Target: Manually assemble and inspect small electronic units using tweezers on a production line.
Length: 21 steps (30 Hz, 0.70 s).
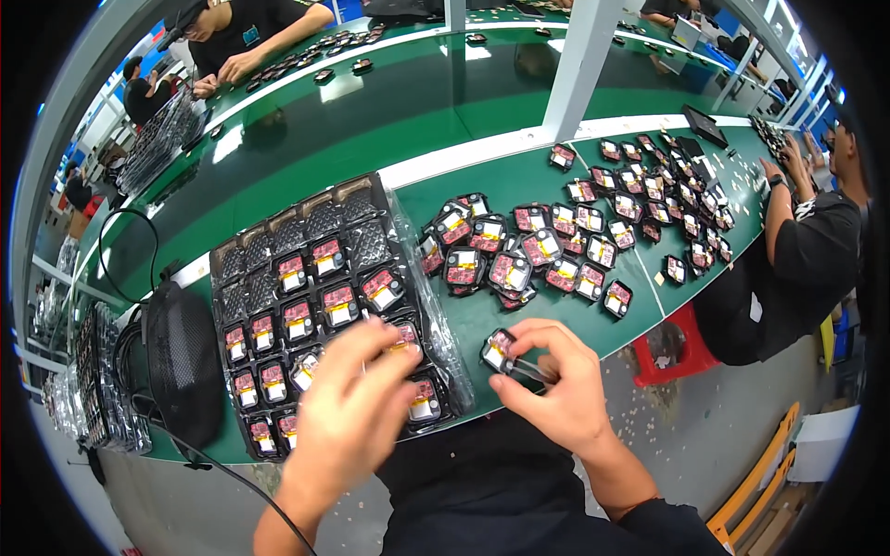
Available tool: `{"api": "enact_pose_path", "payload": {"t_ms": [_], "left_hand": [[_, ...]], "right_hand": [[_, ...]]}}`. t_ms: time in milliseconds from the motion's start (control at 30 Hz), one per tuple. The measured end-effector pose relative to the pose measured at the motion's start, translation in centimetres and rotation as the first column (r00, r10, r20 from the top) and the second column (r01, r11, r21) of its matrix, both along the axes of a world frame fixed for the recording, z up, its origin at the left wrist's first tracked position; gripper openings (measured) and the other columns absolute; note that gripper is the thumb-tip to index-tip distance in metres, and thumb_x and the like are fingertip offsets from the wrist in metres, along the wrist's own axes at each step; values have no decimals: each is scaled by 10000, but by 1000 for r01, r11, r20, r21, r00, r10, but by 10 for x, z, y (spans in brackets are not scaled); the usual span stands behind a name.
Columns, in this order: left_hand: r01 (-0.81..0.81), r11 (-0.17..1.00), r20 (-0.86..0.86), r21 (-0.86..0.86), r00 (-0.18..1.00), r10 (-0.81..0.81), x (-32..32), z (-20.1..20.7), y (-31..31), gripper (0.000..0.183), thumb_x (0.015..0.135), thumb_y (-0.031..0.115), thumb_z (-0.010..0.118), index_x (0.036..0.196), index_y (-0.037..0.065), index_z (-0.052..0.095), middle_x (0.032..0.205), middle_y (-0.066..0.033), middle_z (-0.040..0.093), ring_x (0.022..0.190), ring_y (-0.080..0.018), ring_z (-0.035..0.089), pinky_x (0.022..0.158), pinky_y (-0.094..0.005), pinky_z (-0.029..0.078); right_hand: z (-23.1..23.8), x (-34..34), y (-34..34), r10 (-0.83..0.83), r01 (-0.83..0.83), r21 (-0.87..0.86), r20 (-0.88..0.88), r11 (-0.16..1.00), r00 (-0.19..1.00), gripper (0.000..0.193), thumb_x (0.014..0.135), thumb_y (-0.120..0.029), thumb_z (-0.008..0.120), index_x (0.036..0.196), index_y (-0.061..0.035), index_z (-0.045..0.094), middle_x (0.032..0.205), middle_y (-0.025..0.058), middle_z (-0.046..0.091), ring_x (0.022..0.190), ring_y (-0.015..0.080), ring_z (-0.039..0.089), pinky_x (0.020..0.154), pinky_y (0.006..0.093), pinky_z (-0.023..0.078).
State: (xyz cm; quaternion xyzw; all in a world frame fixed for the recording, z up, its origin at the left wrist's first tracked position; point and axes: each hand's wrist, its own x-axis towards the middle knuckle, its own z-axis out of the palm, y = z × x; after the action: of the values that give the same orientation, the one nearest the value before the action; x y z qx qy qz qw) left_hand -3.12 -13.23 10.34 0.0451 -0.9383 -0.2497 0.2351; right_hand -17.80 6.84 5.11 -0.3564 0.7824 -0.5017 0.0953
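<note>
My right hand pinches a small black square-cased electronic module above the bench's near edge. Beneath its fingers shows a pale thin strip whose kind I cannot make out. My left hand, blurred by motion, is over the black plastic blister tray, fingers stretched and apart, with nothing visible in them. Similar modules with pink faces, white labels and yellow strips fill many of the tray's pockets; one module sits askew. The far pockets hold none. My left hand covers part of the near rows.
A heap of loose modules lies right of the tray on the green bench, with more spread farther right. A black mesh bag and a cable stand at left. A co-worker sits at right by a red stool; another works across the conveyor.
</note>
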Motion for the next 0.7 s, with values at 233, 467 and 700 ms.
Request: {"api": "enact_pose_path", "payload": {"t_ms": [233, 467, 700], "left_hand": [[63, 998, -302, 14, 952, -56, -4, -23, 54, 540, 708, 13, 885, 1196, -43, 661, 1172, -209, 663, 1088, -389, 697, 918, -443, 623], [-69, 994, -420, 83, 902, 98, 3, -42, 66, 633, 775, 189, 923, 1275, -1, 584, 1151, -210, 652, 1016, -332, 729, 859, -411, 635], [234, 530, -407, 815, 883, 235, 9, -33, 71, 658, 755, -1, 884, 1316, -47, 542, 1214, -207, 639, 1161, -339, 681, 1013, -423, 574]], "right_hand": [[24, 33, 7, 455, -59, -544, 632, 837, 627, 354, 846, -46, 844, 1060, -54, 561, 1309, 110, 644, 566, -54, 296, 498, 151, 276], [22, 37, 1, 488, -118, -537, 625, 835, 609, 410, 846, -90, 860, 1070, -65, 517, 1296, 111, 639, 570, -42, 295, 500, 162, 278], [16, 41, 0, 390, -253, -462, 229, 850, 892, 455, 929, -122, 770, 1218, 16, 447, 1116, 108, 530, 607, 70, 389, 550, 225, 359]]}}
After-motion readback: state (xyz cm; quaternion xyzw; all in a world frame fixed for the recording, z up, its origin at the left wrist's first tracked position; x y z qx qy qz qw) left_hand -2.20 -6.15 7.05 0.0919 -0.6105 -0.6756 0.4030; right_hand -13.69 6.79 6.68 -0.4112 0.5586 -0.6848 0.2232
